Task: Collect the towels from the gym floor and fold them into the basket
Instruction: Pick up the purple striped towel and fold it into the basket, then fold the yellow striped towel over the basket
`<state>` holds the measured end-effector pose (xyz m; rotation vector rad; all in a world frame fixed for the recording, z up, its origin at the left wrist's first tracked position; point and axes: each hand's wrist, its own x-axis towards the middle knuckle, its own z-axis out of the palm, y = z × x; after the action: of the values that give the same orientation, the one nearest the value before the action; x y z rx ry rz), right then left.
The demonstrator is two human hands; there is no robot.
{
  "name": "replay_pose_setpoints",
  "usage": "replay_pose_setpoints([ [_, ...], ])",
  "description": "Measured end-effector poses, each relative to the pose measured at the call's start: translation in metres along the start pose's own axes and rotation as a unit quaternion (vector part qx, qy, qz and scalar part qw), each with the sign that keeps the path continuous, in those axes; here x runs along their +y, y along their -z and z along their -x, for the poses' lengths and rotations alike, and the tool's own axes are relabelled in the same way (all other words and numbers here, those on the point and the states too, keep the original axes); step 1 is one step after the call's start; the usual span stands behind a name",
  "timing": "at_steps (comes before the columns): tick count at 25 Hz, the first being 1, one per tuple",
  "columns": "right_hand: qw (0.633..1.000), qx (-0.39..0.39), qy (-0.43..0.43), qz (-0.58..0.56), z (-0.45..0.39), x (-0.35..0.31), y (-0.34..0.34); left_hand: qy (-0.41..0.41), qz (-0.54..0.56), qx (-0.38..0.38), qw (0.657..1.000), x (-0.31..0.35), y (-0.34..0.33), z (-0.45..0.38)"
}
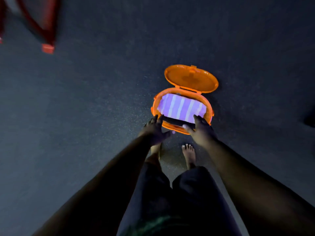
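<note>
An orange oval basket [156, 103] stands on the dark gym floor, its hinged lid [190, 79] swung open behind it. A folded purple towel with pale stripes [181, 108] lies flat inside, filling most of the opening. My left hand [156, 129] hovers at the basket's near left rim with fingers spread, fingertips by the towel's edge. My right hand [201, 127] is at the near right rim, fingers extended onto the towel's near corner, thumb pointing left. Neither hand plainly grips anything.
My bare feet [189, 154] stand just behind the basket. A red metal equipment frame [47, 41] with a square foot sits at the top left. Dark speckled floor surrounds the basket. A dark shape [311, 120] shows at the right edge.
</note>
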<state>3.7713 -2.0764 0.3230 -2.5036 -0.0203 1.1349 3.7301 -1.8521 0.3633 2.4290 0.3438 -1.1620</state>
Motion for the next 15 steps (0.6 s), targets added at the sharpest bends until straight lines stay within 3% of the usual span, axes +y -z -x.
replay_pose_setpoints([
  [8,0.966,-0.031,0.205,0.153,0.139,-0.102,0.033,0.12,0.171,0.173,0.962,-0.023,-0.012,0.224],
  [15,0.853,-0.064,0.405,0.324,0.241,-0.232,-0.038,0.256,0.288,0.271,0.882,-0.103,-0.077,0.383],
])
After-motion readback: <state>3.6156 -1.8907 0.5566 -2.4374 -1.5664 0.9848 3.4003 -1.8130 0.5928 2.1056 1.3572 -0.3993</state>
